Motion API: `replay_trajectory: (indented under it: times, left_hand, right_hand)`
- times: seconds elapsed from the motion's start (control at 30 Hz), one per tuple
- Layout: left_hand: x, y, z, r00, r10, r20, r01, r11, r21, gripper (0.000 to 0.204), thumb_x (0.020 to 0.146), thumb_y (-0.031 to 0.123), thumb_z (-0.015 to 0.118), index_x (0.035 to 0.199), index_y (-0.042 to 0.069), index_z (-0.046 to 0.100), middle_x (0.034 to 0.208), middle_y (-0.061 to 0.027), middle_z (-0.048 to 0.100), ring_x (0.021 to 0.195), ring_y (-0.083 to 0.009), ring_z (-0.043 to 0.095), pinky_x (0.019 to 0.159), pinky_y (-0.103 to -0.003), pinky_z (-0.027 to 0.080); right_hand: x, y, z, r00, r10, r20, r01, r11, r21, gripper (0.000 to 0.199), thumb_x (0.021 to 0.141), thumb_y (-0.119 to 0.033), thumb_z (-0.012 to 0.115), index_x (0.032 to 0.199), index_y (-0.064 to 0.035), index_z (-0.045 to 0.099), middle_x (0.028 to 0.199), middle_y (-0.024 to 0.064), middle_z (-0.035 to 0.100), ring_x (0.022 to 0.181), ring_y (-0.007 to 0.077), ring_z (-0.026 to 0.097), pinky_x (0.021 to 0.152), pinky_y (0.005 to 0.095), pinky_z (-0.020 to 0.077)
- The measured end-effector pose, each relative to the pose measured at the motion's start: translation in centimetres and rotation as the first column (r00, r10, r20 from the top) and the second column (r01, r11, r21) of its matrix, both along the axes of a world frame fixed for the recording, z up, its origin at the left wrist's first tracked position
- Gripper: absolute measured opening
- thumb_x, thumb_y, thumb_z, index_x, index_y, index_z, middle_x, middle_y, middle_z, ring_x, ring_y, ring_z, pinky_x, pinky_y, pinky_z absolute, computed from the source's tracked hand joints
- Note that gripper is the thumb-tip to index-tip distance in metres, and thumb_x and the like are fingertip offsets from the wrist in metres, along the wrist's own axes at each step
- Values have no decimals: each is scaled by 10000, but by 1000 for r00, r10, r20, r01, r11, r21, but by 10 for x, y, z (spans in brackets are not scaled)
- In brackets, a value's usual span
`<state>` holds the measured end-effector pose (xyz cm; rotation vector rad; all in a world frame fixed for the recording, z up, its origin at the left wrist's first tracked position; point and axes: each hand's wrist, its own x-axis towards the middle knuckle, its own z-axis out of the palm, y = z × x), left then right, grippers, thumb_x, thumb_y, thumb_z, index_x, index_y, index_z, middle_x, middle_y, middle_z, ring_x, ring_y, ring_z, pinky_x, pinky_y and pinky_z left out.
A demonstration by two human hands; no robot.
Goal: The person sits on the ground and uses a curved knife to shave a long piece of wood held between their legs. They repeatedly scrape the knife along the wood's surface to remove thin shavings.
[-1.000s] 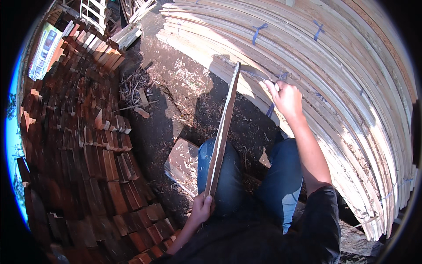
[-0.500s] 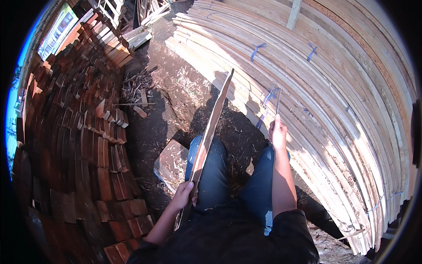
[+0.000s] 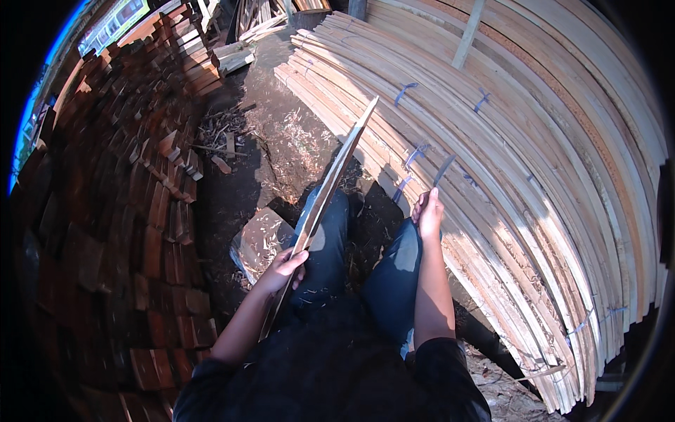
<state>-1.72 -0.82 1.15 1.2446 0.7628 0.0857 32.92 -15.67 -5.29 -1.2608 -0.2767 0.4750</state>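
Note:
My left hand (image 3: 278, 271) is wrapped round the lower part of a long, narrow wooden strip (image 3: 332, 184). The strip slants up and away past my left knee, its tapered far end catching the sun. One long face is pale, the one beside it dark brown. Above my right knee, my right hand (image 3: 430, 215) is closed on a knife, whose flat grey blade (image 3: 443, 171) points up and away. My fingers hide its handle. Blade and strip are well apart.
Stacked dark-brown wood pieces (image 3: 162, 239) rise on the left. Long pale strips in bundles (image 3: 492, 162), tied with blue bands (image 3: 406, 92), curve along the right. Shavings lie on the earth floor (image 3: 295, 137) and on a flat block (image 3: 264, 239) beside my left knee.
The strip has turned so its pale face shows more, and my left hand has moved farther from me. My right hand has shifted left, with the blade tilted to the right.

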Motion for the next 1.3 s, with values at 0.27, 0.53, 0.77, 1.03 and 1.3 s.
replay_trajectory:
  times: [0.27, 0.53, 0.77, 1.03, 1.3]
  left_hand:
    - [12, 17, -26, 996, -81, -46, 80, 997, -15, 528, 997, 539, 356, 803, 67, 494, 540, -4, 422, 416, -118, 450, 399, -267, 383]
    - [37, 28, -17, 983, -184, 17, 184, 980, -72, 525, 1017, 503, 339, 737, 74, 453, 546, -12, 431, 416, -126, 469, 388, -272, 402]
    - [82, 28, -34, 985, -172, -7, 169, 976, -139, 531, 1011, 504, 369, 701, 79, 439, 554, -11, 449, 454, -140, 551, 422, -285, 473]
    - [97, 28, -47, 968, -197, -155, 180, 976, -119, 527, 1024, 478, 345, 705, 72, 451, 538, -18, 440, 421, -119, 464, 405, -271, 398]
    - [101, 7, -57, 940, -233, -247, 190, 964, -187, 468, 1008, 419, 455, 828, -1, 558, 560, -29, 484, 463, -120, 504, 440, -284, 396]
  right_hand:
    - [-36, -31, -1, 995, -1, 98, 7, 998, -67, 520, 1010, -500, 394, 730, -68, 469, 524, 5, 416, 401, 93, 384, 369, 240, 299]
    - [-25, -32, 10, 993, -24, -115, 7, 989, -149, 540, 1013, -526, 339, 736, -70, 428, 515, 15, 358, 378, 110, 346, 355, 251, 313]
    - [-11, -38, 25, 965, 5, -261, -17, 999, -44, 533, 999, -562, 334, 768, -86, 395, 530, -1, 331, 378, 103, 315, 348, 248, 290]
    - [13, -42, 10, 913, 76, -401, -65, 997, 40, 528, 984, -591, 343, 780, -107, 393, 511, -14, 289, 364, 93, 254, 338, 242, 235]
    - [19, -20, -8, 799, 259, -543, -300, 954, 13, 627, 939, -691, 279, 776, -94, 378, 516, 9, 300, 371, 119, 288, 348, 265, 270]
